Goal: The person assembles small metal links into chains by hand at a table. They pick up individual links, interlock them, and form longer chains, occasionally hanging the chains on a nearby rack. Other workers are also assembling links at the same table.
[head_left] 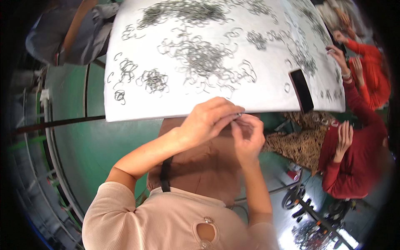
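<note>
White desk over a green floor, strewn with loose heaps of small bent-wire clips; most lie unsorted in tangles, so the bulk of the work looks undone. Left hand and right hand meet at the desk's near edge, both grips pinched on one small metal clip between the fingertips, handling in progress. Dark flat phone-like slab lies right. Person in red sleeves works alongside; another sits far left.
</note>
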Tool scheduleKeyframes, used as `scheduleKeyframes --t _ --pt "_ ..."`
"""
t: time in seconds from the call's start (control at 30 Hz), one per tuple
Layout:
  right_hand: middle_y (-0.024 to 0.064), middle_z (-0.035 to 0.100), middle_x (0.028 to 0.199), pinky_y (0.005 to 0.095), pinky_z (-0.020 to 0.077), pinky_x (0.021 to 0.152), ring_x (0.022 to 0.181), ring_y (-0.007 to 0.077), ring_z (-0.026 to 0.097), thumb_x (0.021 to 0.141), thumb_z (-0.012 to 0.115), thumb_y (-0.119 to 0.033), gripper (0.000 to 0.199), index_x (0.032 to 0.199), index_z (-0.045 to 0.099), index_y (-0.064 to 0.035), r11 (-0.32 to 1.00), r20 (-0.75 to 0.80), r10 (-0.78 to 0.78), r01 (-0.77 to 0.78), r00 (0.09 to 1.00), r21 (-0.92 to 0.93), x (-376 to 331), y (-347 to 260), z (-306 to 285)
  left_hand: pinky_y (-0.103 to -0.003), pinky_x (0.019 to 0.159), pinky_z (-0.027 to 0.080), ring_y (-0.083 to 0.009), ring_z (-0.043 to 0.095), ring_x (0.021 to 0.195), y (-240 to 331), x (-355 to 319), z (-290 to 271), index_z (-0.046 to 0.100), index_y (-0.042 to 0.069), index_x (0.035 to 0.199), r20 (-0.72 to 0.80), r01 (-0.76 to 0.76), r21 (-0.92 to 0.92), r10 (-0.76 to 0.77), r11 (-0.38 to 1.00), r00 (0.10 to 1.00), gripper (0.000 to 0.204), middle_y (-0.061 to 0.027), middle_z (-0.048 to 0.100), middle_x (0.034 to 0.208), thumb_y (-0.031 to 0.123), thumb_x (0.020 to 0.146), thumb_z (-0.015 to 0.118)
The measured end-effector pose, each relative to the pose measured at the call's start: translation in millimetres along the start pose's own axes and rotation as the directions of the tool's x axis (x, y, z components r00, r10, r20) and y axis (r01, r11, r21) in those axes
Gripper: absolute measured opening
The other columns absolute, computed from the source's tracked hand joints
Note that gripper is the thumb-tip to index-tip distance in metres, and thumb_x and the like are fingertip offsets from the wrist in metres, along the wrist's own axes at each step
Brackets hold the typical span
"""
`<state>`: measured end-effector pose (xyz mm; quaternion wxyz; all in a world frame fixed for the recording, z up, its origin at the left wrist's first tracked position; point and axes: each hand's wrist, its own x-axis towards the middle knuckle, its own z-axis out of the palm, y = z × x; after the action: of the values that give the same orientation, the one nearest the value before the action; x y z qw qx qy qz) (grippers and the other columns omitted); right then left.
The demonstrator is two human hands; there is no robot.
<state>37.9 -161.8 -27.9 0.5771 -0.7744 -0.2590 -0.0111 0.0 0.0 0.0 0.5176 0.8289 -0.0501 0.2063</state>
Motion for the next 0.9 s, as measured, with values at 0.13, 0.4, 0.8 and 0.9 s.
scheduleKeyframes --t 0.13,0.4,0.8,0.9 --pt "0.0074 0.062 0.089 0.0254 0.0478 0.063 0.072 0.0121 0.058 0.086 0.063 -0.003 0.014 0.099 0.057 -0.0005 0.997 -0.032 0.081 -0.081 0.996 -0.014 46 4 12 -0.033 0.067 0.052 -0.0247 0.064 0.079 -15 -11 -19 0.067 0.006 0.106 -0.038 -0.007 -0.021 0.006 1.0 0.999 0.028 -0.0097 0.064 0.09 -0.001 0.078 0.068" --pt "0.0129 0.067 0.092 0.0379 0.0494 0.075 0.083 0.0298 0.064 0.08 0.065 -0.013 0.013 0.09 0.067 -0.0044 0.923 0.618 -0.104 0.307 0.779 -0.232 205 6 159 -0.034 0.069 0.052 -0.026 0.063 0.082 -32 -34 0 0.061 0.002 0.096 -0.132 0.027 -0.215 -0.056 0.976 0.99 0.017 -0.0107 0.063 0.093 -0.001 0.08 0.067" --pt "0.0159 0.068 0.092 0.0405 0.0491 0.078 0.089 0.0333 0.064 0.08 0.066 -0.017 0.019 0.093 0.067 -0.0028 0.613 0.853 0.11 0.641 0.51 -0.462 243 0 230 -0.035 0.07 0.052 -0.0275 0.062 0.082 -41 -43 0 0.061 0.003 0.096 -0.176 0.013 -0.269 -0.062 0.963 0.982 0.02 -0.0104 0.062 0.091 -0.002 0.078 0.068" --pt "0.0171 0.067 0.09 0.0393 0.0491 0.077 0.086 0.0322 0.064 0.082 0.065 -0.016 0.02 0.092 0.064 0.0006 0.777 0.816 0.13 0.454 0.563 -0.437 245 8 210 -0.035 0.07 0.052 -0.0273 0.062 0.082 -37 -43 -1 0.061 0.002 0.096 -0.17 0.025 -0.281 -0.075 0.959 0.983 0.019 -0.0104 0.062 0.091 -0.002 0.079 0.068"
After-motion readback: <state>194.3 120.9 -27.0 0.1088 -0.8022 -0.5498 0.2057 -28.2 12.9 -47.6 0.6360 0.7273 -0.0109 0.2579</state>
